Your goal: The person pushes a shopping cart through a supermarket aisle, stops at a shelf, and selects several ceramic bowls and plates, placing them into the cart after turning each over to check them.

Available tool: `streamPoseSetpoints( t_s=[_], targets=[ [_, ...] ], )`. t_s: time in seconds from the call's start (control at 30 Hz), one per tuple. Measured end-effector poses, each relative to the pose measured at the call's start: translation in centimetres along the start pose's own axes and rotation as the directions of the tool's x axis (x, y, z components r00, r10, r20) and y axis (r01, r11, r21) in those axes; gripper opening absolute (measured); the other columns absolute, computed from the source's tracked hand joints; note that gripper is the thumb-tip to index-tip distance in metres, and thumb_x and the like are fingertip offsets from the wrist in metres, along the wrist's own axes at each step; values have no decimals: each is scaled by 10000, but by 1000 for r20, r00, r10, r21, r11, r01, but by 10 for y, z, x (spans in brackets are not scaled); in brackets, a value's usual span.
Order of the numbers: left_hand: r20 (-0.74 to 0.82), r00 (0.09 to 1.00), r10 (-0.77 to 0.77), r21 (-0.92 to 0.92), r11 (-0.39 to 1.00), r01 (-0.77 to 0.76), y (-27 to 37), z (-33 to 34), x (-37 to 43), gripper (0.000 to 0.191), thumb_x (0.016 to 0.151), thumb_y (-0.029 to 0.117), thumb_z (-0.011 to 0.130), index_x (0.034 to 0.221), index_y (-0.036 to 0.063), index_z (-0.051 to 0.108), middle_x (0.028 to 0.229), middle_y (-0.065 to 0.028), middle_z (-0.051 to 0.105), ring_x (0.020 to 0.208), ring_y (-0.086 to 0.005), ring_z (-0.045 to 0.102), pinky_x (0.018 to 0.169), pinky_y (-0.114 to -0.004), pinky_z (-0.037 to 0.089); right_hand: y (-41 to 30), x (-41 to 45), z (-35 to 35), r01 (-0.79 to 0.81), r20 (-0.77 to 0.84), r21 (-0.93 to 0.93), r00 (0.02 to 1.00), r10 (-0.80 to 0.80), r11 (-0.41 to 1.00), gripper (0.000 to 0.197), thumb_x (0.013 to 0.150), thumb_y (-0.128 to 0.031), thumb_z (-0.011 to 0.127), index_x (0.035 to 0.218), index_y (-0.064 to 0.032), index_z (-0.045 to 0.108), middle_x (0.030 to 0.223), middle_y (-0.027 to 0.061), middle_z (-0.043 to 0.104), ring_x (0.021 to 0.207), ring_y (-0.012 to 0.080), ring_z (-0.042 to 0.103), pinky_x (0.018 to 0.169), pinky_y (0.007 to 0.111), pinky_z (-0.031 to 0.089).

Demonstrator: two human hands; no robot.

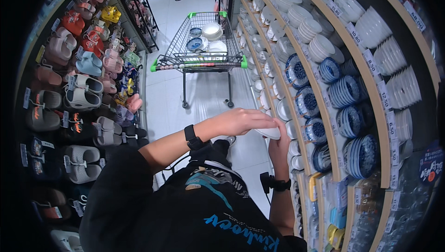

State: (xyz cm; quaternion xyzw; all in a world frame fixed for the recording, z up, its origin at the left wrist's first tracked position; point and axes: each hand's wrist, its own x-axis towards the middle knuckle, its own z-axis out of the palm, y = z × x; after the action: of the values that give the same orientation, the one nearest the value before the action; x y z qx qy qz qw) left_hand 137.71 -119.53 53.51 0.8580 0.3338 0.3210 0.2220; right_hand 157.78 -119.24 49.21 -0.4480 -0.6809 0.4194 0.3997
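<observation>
A white ceramic dish, a plate or shallow bowl, is held tilted between both hands in front of the shelves at the right. My left hand reaches across my body and lies over the dish, its fingers hiding most of it. From below, my right hand grips the dish at its right edge. Closest to my hands are stacked white bowls and blue-and-white patterned plates on the shelf. Ahead stands a wire shopping cart with green corners, holding white dishes and blue patterned bowls.
Wood-edged shelves curve along my right, with rows of white and blue tableware and price tags. Plastic slippers and clogs hang on the left rack. A tiled floor runs between them. Clear glassware or plastic fills the lower right.
</observation>
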Motion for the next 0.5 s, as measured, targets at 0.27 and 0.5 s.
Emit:
streamPoseSetpoints(
  t_s=[0.27,0.5],
  targets=[
    [-85,996,-17,24,1000,19,-9,-17,-39,634,672,-138,499,1226,168,530,1100,-34,586,964,-259,590,760,-354,528,-3,0,37,13,69,-1,998,-13,1000,296,849,49,452,1130,4,531,1022,172,622,982,267,613,854,317,457],
    [-253,967,37,-19,999,-43,-45,-71,-94,626,677,-143,492,1217,168,552,1094,-61,600,971,-269,596,792,-358,526,-30,41,111,159,134,-74,980,-148,985,262,842,13,487,1090,2,572,942,165,662,920,263,658,791,319,486]
  ],
)
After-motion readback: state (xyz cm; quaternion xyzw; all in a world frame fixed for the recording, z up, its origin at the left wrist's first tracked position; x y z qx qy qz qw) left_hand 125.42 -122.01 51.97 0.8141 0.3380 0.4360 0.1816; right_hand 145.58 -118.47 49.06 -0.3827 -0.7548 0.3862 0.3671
